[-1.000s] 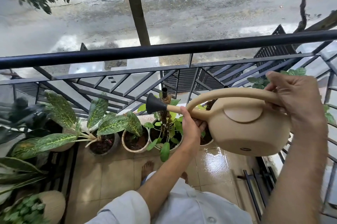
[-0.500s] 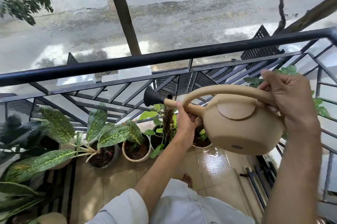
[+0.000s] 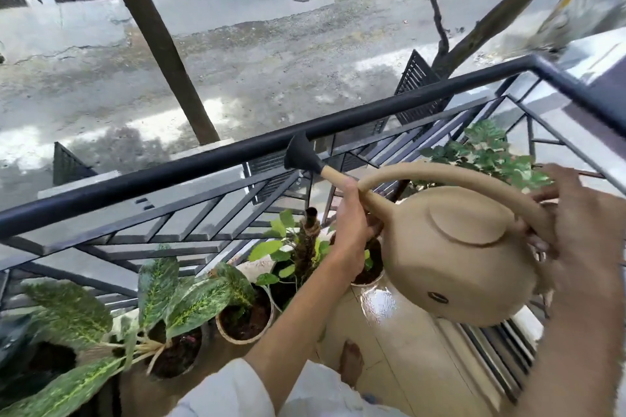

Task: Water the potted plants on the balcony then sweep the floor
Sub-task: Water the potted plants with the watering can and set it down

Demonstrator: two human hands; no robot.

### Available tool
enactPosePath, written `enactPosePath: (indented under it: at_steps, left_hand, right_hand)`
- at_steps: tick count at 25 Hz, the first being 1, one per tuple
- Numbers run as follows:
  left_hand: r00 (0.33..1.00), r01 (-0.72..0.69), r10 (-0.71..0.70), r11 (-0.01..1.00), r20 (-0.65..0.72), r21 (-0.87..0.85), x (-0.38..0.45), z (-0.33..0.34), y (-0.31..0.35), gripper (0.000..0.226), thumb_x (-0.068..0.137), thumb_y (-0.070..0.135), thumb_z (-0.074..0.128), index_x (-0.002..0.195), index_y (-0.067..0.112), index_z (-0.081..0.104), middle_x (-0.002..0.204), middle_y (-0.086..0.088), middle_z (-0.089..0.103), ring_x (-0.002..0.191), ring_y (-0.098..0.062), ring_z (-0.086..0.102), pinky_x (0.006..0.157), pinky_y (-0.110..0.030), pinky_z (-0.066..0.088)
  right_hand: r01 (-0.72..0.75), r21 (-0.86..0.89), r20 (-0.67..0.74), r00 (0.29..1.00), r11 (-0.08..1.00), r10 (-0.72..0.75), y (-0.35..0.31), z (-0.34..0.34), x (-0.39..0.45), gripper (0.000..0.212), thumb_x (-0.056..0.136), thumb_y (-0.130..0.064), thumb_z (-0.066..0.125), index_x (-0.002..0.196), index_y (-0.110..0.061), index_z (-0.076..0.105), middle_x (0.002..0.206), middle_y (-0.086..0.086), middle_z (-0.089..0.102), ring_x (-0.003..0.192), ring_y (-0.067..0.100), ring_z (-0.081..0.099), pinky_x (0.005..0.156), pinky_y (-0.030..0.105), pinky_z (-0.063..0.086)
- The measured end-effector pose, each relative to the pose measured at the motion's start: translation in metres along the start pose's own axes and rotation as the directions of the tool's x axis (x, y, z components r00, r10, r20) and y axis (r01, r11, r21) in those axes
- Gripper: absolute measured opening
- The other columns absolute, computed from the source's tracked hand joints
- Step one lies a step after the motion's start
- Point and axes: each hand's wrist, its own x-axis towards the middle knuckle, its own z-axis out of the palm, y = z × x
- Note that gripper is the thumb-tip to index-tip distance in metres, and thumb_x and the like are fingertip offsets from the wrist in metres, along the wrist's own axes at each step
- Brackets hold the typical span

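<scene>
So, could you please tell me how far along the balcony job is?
Done: the floor tiles by the pots are wet. In hand: right hand grips the watering can handle, left hand holds its spout, raised, not pouring. Left: sweeping; no broom visible.

A black metal railing (image 3: 210, 162) is running across the balcony and turning a corner at far right. Daylight is glaring off the wet beige floor tiles (image 3: 399, 349). Beyond, a grey concrete street (image 3: 271, 53) is lying below, with a leaning tree trunk (image 3: 162, 43).
</scene>
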Motion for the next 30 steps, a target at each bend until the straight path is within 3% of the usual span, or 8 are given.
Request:
enactPosePath:
  at_steps: [3,8,10,14,19,21,24,30]
  left_hand:
    - [0.998,0.042,-0.045,0.998,0.053,0.049,0.001,0.006,0.0,0.046,0.104,0.069,0.038,0.11,0.035,0.068,0.123,-0.013,0.077,0.113,-0.027,0.076,0.097,-0.045,0.063]
    - [0.999,0.029,-0.033,0.995,0.035,0.091,0.003,0.022,-0.025,0.058,0.104,0.07,0.039,0.119,0.024,0.071,0.118,-0.014,0.078,0.115,-0.032,0.075,0.102,-0.052,0.06]
    - [1.0,-0.03,0.031,0.995,-0.001,0.098,0.002,0.033,-0.046,0.055,0.103,0.071,0.04,0.109,0.029,0.074,0.113,-0.012,0.078,0.111,-0.031,0.075,0.1,-0.054,0.06]
    - [0.999,-0.024,0.026,0.999,-0.033,0.044,0.007,0.065,-0.072,0.049,0.098,0.077,0.042,0.088,0.042,0.074,0.095,-0.003,0.07,0.093,-0.023,0.068,0.083,-0.043,0.057]
    - [0.999,0.015,-0.013,1.0,-0.052,0.026,0.023,0.131,-0.115,0.062,0.099,0.076,0.044,0.124,0.026,0.072,0.112,-0.005,0.08,0.103,-0.025,0.078,0.074,-0.031,0.063]
    - [0.996,0.021,-0.022,1.0,-0.087,-0.014,0.028,0.164,-0.128,0.064,0.101,0.073,0.044,0.127,0.021,0.07,0.114,-0.01,0.081,0.105,-0.027,0.079,0.072,-0.03,0.064]
    - [0.994,0.039,-0.044,0.998,-0.104,-0.046,0.035,0.198,-0.144,0.06,0.1,0.073,0.045,0.119,0.023,0.072,0.105,-0.008,0.082,0.091,-0.02,0.08,0.064,-0.027,0.062]
    - [0.996,0.06,-0.063,0.997,-0.061,-0.042,0.041,0.246,-0.172,0.07,0.102,0.074,0.04,0.132,0.017,0.066,0.122,-0.018,0.078,0.105,-0.028,0.077,0.086,-0.045,0.063]
  right_hand:
    - [0.024,-0.01,-0.056,0.998,1.0,-0.024,0.0,-0.006,-0.013,0.046,0.077,-0.057,0.072,0.054,-0.017,0.066,0.047,0.019,0.057,0.023,0.019,0.032,0.033,0.013,0.026]
    - [0.049,-0.052,-0.124,0.991,0.997,-0.055,0.004,-0.026,-0.001,0.05,0.077,-0.055,0.075,0.054,-0.012,0.069,0.042,0.02,0.056,0.025,0.02,0.034,0.036,0.013,0.029]
    - [0.068,-0.103,-0.139,0.987,0.992,-0.082,0.012,-0.042,0.013,0.049,0.077,-0.055,0.078,0.058,-0.01,0.071,0.041,0.019,0.056,0.03,0.023,0.038,0.038,0.015,0.032]
    - [0.058,-0.186,-0.071,0.995,0.981,-0.073,0.02,-0.072,0.051,0.052,0.075,-0.06,0.081,0.073,-0.008,0.077,0.043,0.021,0.055,0.033,0.024,0.035,0.041,0.016,0.033]
    - [0.104,-0.273,0.023,0.995,0.956,-0.101,-0.002,-0.114,0.111,0.052,0.075,-0.061,0.079,0.078,-0.009,0.079,0.048,0.027,0.051,0.028,0.019,0.039,0.038,0.011,0.034]
    - [0.13,-0.305,0.044,0.992,0.943,-0.122,-0.014,-0.133,0.135,0.048,0.076,-0.06,0.078,0.076,-0.012,0.08,0.042,0.015,0.052,0.03,0.016,0.043,0.034,0.012,0.034]
    - [0.152,-0.335,0.067,0.988,0.93,-0.138,-0.018,-0.155,0.161,0.043,0.076,-0.059,0.08,0.074,-0.017,0.081,0.039,0.009,0.055,0.028,0.012,0.042,0.031,0.012,0.034]
    - [0.177,-0.331,0.09,0.984,0.927,-0.155,-0.027,-0.188,0.204,0.048,0.077,-0.063,0.079,0.076,-0.015,0.081,0.04,0.01,0.055,0.028,0.014,0.041,0.033,0.01,0.033]
